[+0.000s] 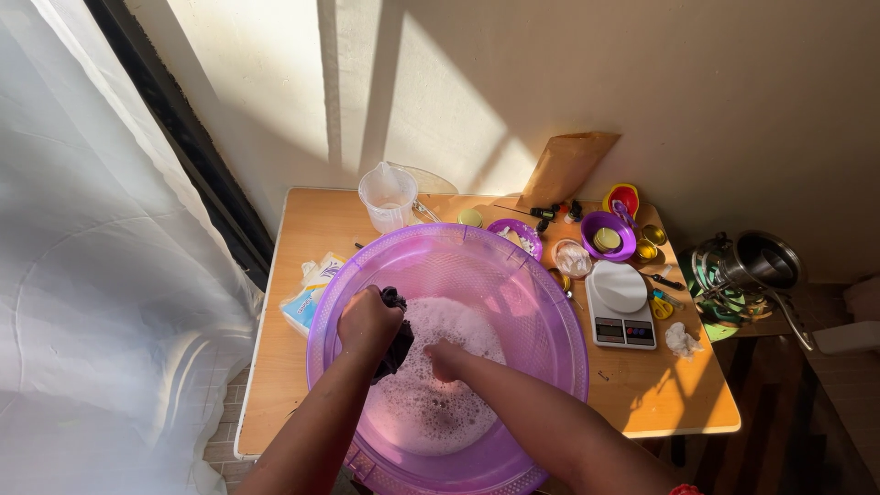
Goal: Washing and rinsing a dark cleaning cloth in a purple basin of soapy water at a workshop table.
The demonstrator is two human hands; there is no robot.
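We recorded both forearms entering from the bottom edge and meeting over the purple basin, which sat on the wooden table. The left hand was clenched around a dark cloth at the left of the suds. The cloth ran roughly near to far: one end stuck out beyond the knuckles toward the basin's far wall, and the rest hung from the fist down to the foam. The right hand lay just right of the cloth with its fingers sunk in the suds; we could not tell whether it gripped anything or how it was curled.

Left of the basin, touching its rim, lay a soft white and blue packet. To the right stood a white kitchen scale, with yellow scissors and crumpled tissue beside it. Beyond the basin we noted a clear measuring jug, a small purple bowl, a purple cup and a brown paper bag leaning on the wall. A steel pot sat off the table's right.
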